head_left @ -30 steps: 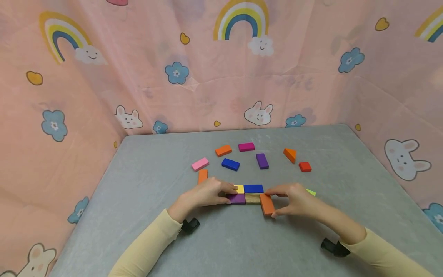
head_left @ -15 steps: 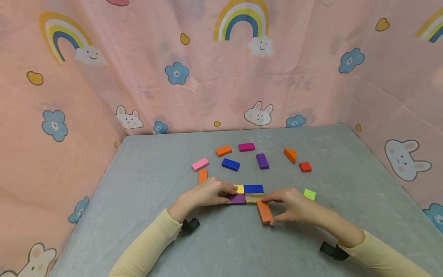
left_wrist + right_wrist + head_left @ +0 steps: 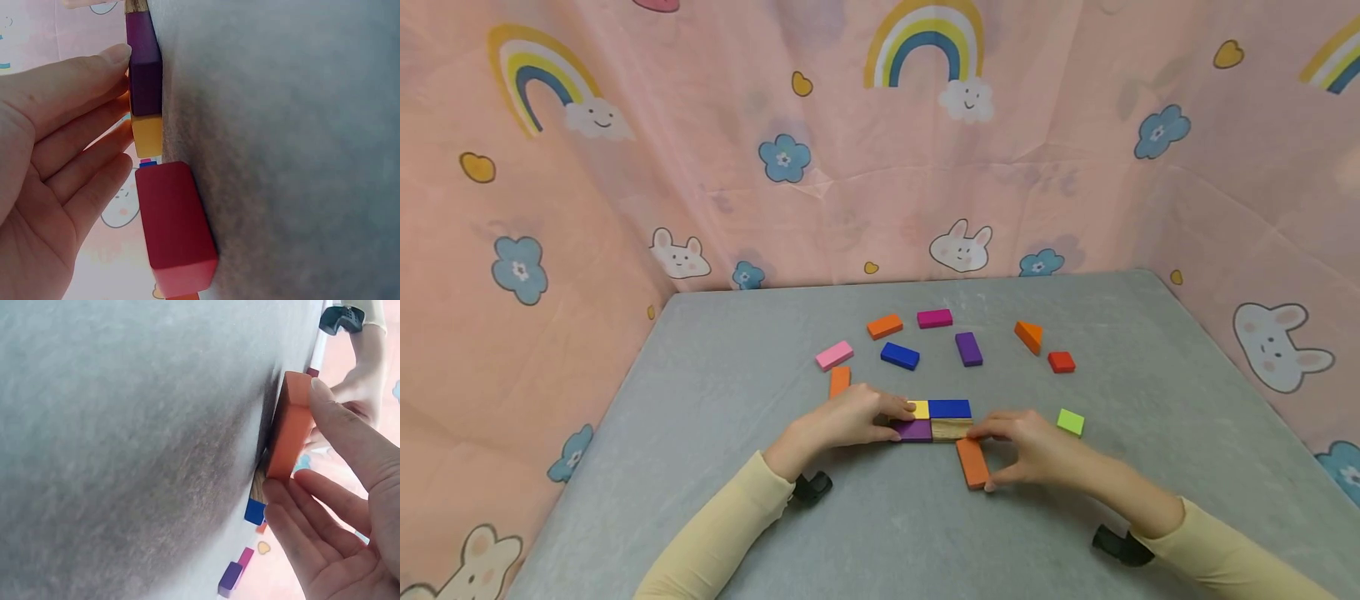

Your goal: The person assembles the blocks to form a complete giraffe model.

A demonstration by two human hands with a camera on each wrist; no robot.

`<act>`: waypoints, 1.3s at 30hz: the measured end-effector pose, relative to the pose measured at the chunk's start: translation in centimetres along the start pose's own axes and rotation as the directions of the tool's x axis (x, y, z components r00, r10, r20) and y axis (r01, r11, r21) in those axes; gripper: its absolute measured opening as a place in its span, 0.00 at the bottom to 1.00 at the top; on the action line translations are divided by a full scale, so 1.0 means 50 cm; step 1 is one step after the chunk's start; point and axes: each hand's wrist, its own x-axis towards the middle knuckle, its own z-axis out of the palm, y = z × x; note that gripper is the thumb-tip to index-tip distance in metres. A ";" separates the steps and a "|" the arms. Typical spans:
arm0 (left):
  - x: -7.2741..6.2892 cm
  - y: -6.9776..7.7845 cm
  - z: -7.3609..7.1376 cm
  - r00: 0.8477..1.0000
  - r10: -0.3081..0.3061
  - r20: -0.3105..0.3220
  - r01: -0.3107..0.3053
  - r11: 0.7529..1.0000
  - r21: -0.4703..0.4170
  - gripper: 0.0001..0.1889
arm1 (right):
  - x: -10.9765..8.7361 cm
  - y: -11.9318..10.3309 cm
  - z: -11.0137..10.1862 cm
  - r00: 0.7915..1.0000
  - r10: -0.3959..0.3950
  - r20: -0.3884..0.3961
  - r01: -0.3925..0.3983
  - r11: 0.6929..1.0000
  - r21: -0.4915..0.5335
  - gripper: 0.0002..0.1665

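My left hand (image 3: 850, 418) rests at the left end of a small block arrangement, its thumb and fingers pinching a purple block (image 3: 914, 431) and the yellow block (image 3: 921, 410) behind it. To their right sit a blue block (image 3: 950, 409) and, in front of it, a plain wood-grain block (image 3: 950, 429). My right hand (image 3: 1037, 448) pinches an orange block (image 3: 973, 464) by its two ends, thumb at the near end. That block lies slanted just in front of the wood-grain block's right end. A red block (image 3: 178, 225) stands near my left hand in the left wrist view, hidden from the head view.
Farther back lie loose blocks: pink (image 3: 834, 356), orange (image 3: 884, 326), blue (image 3: 899, 356), magenta (image 3: 935, 318), purple (image 3: 968, 349), an orange triangle (image 3: 1029, 336) and red (image 3: 1062, 362). A lime green block (image 3: 1071, 422) lies beyond my right hand. Another orange block (image 3: 840, 382) is partly behind my left hand.
My right hand has drawn the orange block toward me and slightly left, off the wood-grain block's right end, which now shows. The lime green block is uncovered. My left hand stays put.
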 end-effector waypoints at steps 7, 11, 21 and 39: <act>0.002 -0.003 0.001 1.000 -0.003 0.003 0.003 1.000 0.003 0.17 | -0.009 0.012 -0.001 1.000 -0.016 -0.018 0.016 1.000 0.000 0.31; 0.001 -0.002 0.000 1.000 0.005 0.000 -0.005 1.000 0.002 0.17 | -0.013 0.019 0.000 1.000 -0.001 -0.008 0.001 1.000 -0.003 0.30; -0.001 -0.001 -0.002 1.000 0.015 -0.003 -0.015 1.000 0.003 0.18 | -0.013 0.021 0.002 1.000 -0.003 -0.011 0.003 1.000 0.004 0.30; -0.001 -0.002 0.001 1.000 0.007 -0.003 -0.007 1.000 -0.011 0.17 | -0.005 0.012 0.004 1.000 0.020 0.018 -0.020 1.000 0.006 0.28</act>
